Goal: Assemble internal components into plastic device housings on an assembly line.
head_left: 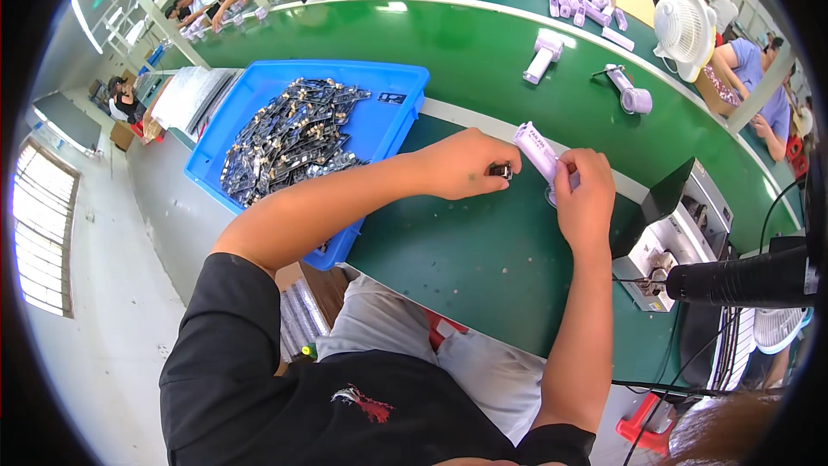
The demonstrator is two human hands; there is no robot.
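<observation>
My left hand (470, 164) is closed over the green table, gripping a small dark part with a shiny metallic end (500, 171). Most of that part is hidden in the fingers; it may be one of the circuit boards. Beside it, my right hand (586, 190) pinches a lilac plastic handle piece (536, 148), long and tilted, its upper end toward my left hand. Its lower end is partly covered by my fingers. To the left, a blue tray (392, 78) holds a heap of dark circuit boards (289, 138) with small wires.
A green conveyor belt (466, 34) runs behind the table, carrying lilac handheld fan bodies (543, 56) and a round-headed one (634, 97). An open grey-white metal box (664, 250) and a black cylindrical object (733, 280) stand at right. Co-workers sit across the belt.
</observation>
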